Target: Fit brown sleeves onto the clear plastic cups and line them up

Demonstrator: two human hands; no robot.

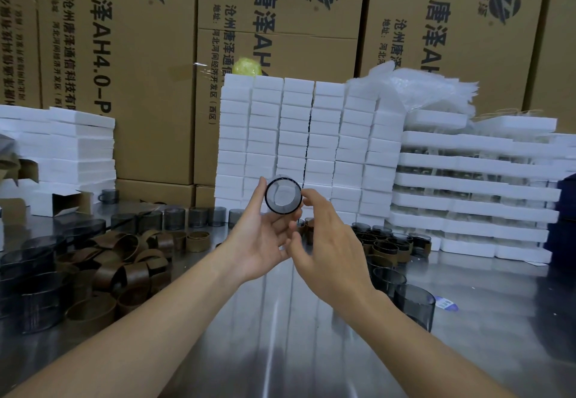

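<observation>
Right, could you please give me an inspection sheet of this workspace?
Surface: shiny metal table.
Job's things: clear cup held up, end-on to camera; loose brown sleeves heaped left; bare cups rowed behind them; sleeved cups grouped right.
Clutter: opened small cartons left; printed label right.
Grippers: left hand cradles the cup; right hand grips its right side.
Cables: nothing seen.
Surroundings: stacked white boxes, foam trays, large printed cartons.

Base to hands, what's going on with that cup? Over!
Left hand grips clear cup, end toward camera. Right hand pinches its right edge. Sleeve on it: cannot tell. Loose brown sleeves heaped left, nothing blocking the hands.
</observation>
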